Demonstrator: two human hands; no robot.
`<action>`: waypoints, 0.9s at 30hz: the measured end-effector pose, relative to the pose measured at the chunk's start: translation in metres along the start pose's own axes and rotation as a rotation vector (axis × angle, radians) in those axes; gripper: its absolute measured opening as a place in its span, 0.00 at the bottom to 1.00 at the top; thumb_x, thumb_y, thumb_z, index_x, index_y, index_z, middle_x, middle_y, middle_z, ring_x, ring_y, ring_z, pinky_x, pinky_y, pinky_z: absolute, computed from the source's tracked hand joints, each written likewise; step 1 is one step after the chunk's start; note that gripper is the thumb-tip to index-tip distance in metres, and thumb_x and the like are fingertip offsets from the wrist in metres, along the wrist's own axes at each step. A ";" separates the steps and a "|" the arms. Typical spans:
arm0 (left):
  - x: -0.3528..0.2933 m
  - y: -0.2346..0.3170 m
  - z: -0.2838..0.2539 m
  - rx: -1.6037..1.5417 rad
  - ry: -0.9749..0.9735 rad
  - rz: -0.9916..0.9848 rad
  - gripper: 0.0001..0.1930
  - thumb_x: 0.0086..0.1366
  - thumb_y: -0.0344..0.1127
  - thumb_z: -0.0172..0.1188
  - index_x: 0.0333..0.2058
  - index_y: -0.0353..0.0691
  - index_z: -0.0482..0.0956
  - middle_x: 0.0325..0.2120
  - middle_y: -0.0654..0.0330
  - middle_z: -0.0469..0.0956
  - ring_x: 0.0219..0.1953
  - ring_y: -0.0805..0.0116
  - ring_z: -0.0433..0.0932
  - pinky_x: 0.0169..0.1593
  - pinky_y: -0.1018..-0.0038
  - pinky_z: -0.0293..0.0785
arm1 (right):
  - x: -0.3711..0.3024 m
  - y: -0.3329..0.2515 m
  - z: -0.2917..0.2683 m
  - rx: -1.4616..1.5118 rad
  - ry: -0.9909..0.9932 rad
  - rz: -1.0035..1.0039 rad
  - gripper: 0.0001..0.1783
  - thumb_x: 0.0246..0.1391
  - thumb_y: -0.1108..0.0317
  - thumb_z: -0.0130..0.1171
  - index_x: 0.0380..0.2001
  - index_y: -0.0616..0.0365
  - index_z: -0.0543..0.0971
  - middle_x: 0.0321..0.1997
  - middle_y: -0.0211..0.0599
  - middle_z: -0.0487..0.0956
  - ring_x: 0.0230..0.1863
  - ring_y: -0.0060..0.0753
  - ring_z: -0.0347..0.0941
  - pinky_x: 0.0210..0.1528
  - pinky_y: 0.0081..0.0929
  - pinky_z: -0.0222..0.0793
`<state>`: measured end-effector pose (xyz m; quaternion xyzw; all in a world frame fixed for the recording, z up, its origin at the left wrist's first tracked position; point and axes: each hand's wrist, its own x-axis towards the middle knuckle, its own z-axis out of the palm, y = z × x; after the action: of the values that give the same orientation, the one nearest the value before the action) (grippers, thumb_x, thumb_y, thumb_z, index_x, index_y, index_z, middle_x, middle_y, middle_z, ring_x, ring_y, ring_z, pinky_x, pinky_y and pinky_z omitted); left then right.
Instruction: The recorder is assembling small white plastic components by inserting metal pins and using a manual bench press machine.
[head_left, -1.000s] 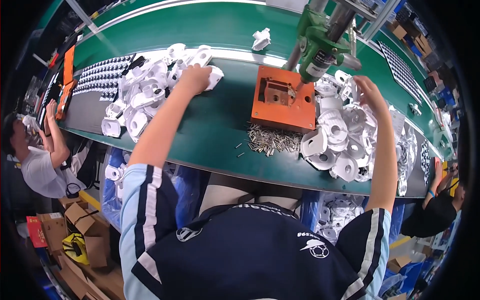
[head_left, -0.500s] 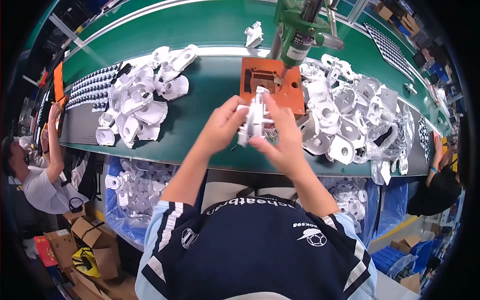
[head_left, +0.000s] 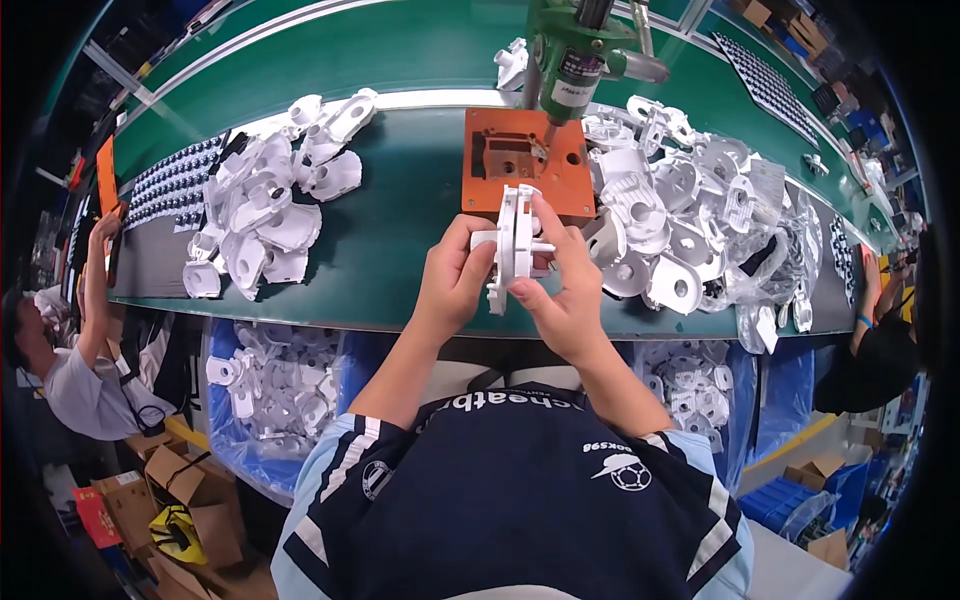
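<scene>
Both hands, left hand (head_left: 452,285) and right hand (head_left: 562,300), pinch one white plastic housing (head_left: 515,245) above the bench edge, short of the empty orange fixture (head_left: 515,165); piles of parts flank it, pressing seemingly outstanding.

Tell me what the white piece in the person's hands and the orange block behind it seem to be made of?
The white piece, held by both hands, looks like moulded plastic: matte, uniform white, with thin ribs and round bosses. The orange block looks like a hard, flat board with cut pockets and holes, perhaps resin or painted metal; the view leaves that open.
</scene>
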<state>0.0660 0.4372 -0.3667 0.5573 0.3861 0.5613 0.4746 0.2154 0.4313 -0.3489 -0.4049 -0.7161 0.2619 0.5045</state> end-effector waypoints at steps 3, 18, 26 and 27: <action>-0.003 -0.004 0.001 0.021 0.005 0.039 0.12 0.65 0.39 0.51 0.37 0.35 0.68 0.24 0.64 0.72 0.26 0.81 0.68 0.30 0.82 0.65 | -0.001 -0.001 -0.002 0.010 -0.007 -0.001 0.42 0.46 0.45 0.60 0.58 0.63 0.64 0.33 0.35 0.70 0.31 0.24 0.65 0.33 0.19 0.64; -0.007 0.002 0.004 0.238 -0.028 0.174 0.13 0.63 0.39 0.54 0.39 0.34 0.69 0.27 0.59 0.75 0.28 0.75 0.73 0.33 0.79 0.70 | -0.001 0.008 -0.009 0.223 -0.073 0.031 0.40 0.46 0.51 0.62 0.59 0.60 0.64 0.36 0.36 0.72 0.35 0.27 0.65 0.39 0.22 0.65; -0.012 0.002 0.008 0.274 -0.061 0.174 0.13 0.61 0.38 0.56 0.38 0.35 0.69 0.24 0.57 0.74 0.26 0.71 0.75 0.31 0.77 0.70 | -0.011 0.021 -0.005 0.481 -0.169 0.199 0.45 0.49 0.40 0.55 0.60 0.65 0.59 0.53 0.40 0.68 0.51 0.26 0.65 0.52 0.25 0.60; -0.012 0.002 0.008 0.297 -0.077 0.175 0.13 0.61 0.37 0.56 0.38 0.35 0.69 0.24 0.57 0.74 0.25 0.70 0.75 0.30 0.77 0.70 | -0.012 0.021 -0.004 0.591 -0.165 0.244 0.46 0.49 0.39 0.55 0.60 0.64 0.58 0.54 0.41 0.67 0.53 0.28 0.65 0.54 0.26 0.60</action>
<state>0.0726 0.4247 -0.3670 0.6737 0.3963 0.5158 0.3508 0.2279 0.4323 -0.3698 -0.3013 -0.5938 0.5488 0.5055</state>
